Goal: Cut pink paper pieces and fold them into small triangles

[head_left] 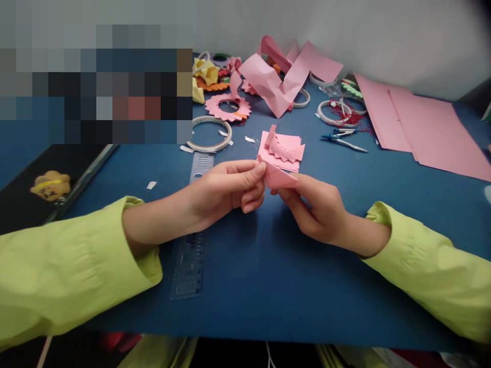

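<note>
My left hand and my right hand meet over the blue table, both pinching one small folded pink paper piece. The left thumb and fingers close on its left end; the right fingers grip its lower right side. Both arms wear yellow-green sleeves. Just behind the held piece lies a small stack of pink paper squares with folded pieces on top.
A clear ruler lies under my left wrist. A tape ring, a pink paper rosette, crumpled pink strips, a compass and large pink sheets sit farther back. A black tray is at left.
</note>
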Motion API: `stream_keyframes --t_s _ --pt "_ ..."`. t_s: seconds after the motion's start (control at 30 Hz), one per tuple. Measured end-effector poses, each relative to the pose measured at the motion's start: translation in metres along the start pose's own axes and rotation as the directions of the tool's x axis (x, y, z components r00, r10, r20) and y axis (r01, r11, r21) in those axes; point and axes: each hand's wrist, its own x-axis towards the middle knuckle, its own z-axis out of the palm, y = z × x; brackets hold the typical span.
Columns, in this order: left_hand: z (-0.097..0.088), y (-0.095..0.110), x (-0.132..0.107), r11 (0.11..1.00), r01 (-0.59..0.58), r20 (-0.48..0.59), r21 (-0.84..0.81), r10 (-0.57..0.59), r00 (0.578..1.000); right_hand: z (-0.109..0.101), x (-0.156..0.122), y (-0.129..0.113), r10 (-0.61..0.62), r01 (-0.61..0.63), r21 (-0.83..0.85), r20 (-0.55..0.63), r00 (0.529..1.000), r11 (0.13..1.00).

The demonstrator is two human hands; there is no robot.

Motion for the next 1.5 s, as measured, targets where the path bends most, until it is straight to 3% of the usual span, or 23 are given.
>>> stream_keyframes --t_s 0.13,0.27,0.6,0.93,1.23,1.37,1.5 --pt "0.0 0.003 0.0 0.999 0.042 0.041 0.009 -0.043 0.998 0.0 -0.003 0.001 -0.168 0.164 -0.268 0.008 0.986 0.949" --pt "0.0 0.005 0.0 0.995 0.074 0.074 0.073 -0.079 0.994 -0.003 -0.001 -0.001 -0.221 0.203 -0.225 -0.056 0.974 0.953" --pt "0.002 0.004 0.0 0.989 0.038 0.156 0.14 -0.06 0.986 -0.001 -0.001 -0.001 -0.084 0.087 0.051 -0.059 0.995 0.995" --pt "0.0 0.001 0.0 0.955 -0.025 0.173 0.294 -0.027 0.985 -0.004 0.006 0.006 0.001 -0.001 0.146 0.003 1.0 0.989" --pt "0.004 0.002 0.0 0.938 0.141 0.084 0.316 -0.176 0.981 -0.003 0.009 0.007 0.073 -0.072 0.29 0.008 0.997 0.954" --pt "0.007 0.002 -0.001 0.923 0.145 0.065 0.357 -0.179 0.982 -0.003 0.009 0.006 0.069 -0.069 0.303 0.011 0.998 0.95" --pt "0.008 0.0 0.001 0.951 0.128 0.069 0.282 -0.153 0.986 -0.002 0.009 0.004 0.082 -0.081 0.29 0.007 0.997 0.954"
